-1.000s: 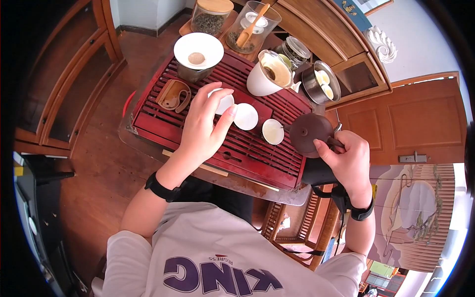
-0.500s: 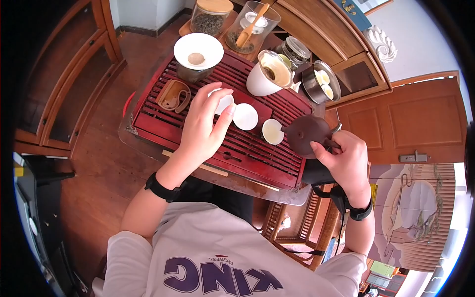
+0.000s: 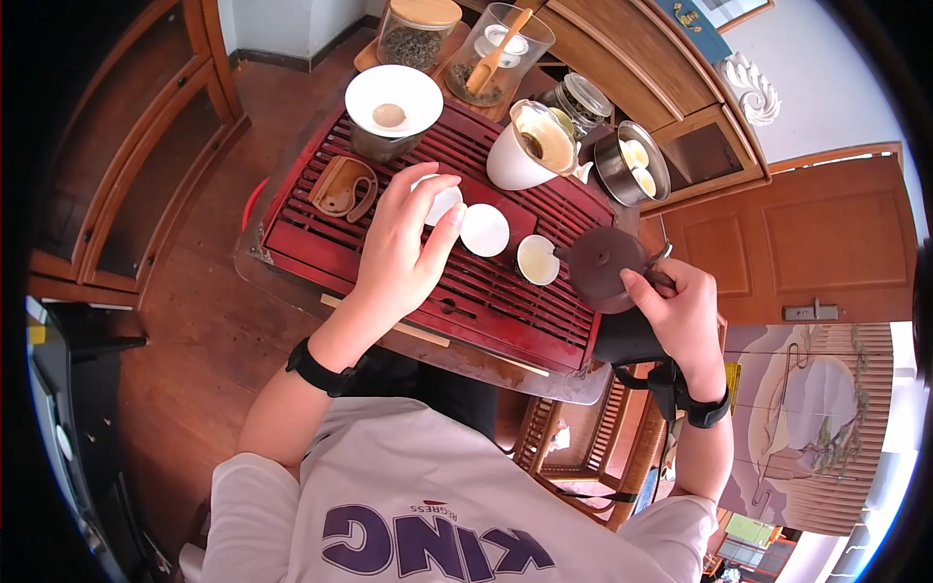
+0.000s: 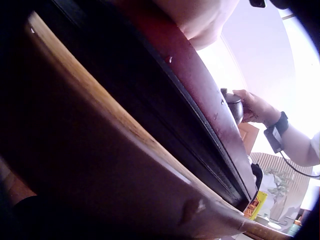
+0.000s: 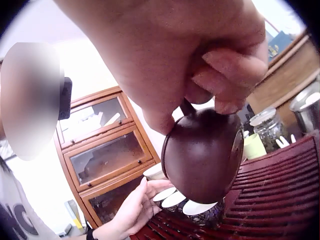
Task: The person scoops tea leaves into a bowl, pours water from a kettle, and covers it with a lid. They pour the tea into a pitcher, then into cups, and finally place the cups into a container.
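Observation:
My right hand [image 3: 683,306] grips the handle of a dark brown teapot [image 3: 600,267], thumb on top by the lid. The teapot hangs over the right side of the tray, its spout at the rim of the rightmost white cup [image 3: 537,260], which has pale liquid inside. Two more white cups, the middle one [image 3: 484,230] and the left one [image 3: 442,202], stand in a row with it. My left hand [image 3: 403,248] is beside the left cup, its fingers loosely bent and partly hiding it. In the right wrist view, the teapot [image 5: 202,157] fills the centre.
The slatted red tea tray [image 3: 457,311] also bears a white pitcher [image 3: 520,170], a strainer [image 3: 413,83] on a glass vessel and a brown holder [image 3: 335,185]. Behind are a tea jar [image 3: 413,44], a glass container with a wooden scoop [image 3: 496,58] and a metal pot [image 3: 622,165].
The teapot tipped a little toward the right cup, then levelled slightly, and now sits a touch left of where it began. My left hand stays in place.

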`<state>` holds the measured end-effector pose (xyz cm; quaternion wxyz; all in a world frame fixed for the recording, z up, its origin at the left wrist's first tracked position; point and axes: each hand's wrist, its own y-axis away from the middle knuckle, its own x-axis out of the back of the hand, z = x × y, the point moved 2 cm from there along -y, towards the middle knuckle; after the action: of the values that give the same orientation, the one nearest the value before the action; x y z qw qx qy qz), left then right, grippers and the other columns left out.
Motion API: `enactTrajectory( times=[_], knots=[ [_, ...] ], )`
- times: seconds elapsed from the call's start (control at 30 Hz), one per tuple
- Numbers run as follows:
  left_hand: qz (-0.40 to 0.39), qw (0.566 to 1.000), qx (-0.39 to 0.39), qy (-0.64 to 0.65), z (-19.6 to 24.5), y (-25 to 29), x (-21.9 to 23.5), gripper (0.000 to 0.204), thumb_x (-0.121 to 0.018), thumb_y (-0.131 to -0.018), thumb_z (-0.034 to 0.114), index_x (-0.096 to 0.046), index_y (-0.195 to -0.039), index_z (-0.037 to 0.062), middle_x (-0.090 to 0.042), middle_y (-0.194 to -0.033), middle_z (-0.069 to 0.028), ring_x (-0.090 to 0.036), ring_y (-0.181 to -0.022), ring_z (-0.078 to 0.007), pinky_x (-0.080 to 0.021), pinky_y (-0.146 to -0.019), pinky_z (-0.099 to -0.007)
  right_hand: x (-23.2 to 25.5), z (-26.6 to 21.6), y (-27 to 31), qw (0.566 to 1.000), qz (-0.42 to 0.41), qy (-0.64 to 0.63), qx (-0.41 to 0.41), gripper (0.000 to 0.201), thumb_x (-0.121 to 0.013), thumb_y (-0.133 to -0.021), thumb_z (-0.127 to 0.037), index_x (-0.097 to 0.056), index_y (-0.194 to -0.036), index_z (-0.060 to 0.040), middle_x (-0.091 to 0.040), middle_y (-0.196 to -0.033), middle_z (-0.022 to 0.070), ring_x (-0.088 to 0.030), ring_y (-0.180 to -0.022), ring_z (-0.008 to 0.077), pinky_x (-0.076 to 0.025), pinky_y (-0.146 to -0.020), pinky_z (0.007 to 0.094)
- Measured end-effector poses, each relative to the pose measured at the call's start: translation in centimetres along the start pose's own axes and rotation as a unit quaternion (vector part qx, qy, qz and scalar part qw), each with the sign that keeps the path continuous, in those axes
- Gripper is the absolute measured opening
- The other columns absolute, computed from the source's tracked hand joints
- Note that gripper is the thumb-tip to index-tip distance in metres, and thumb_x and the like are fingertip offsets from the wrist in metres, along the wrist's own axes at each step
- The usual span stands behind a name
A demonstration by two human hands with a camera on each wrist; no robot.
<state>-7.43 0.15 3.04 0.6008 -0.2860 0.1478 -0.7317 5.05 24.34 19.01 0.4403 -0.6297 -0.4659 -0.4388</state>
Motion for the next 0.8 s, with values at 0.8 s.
enactTrajectory(
  times=[0.8],
  knots=[
    [0.025,0.998,0.024,0.046,-0.1,0.0,0.1,0.030,-0.057,-0.101,0.020,-0.057,-0.126,0.0024,-0.056,-0.130,-0.0200,-0.058,-0.118,-0.0363,-0.048,-0.099,-0.0410,0.0,-3.0,-3.0,0.940,-0.059,-0.309,-0.130,0.046,-0.072,-0.094,-0.032,-0.055,-0.061,-0.0044,-0.048,-0.055,-0.0046,-0.040,-0.053,0.0039,-0.031,-0.048,0.0253]
  ],
)
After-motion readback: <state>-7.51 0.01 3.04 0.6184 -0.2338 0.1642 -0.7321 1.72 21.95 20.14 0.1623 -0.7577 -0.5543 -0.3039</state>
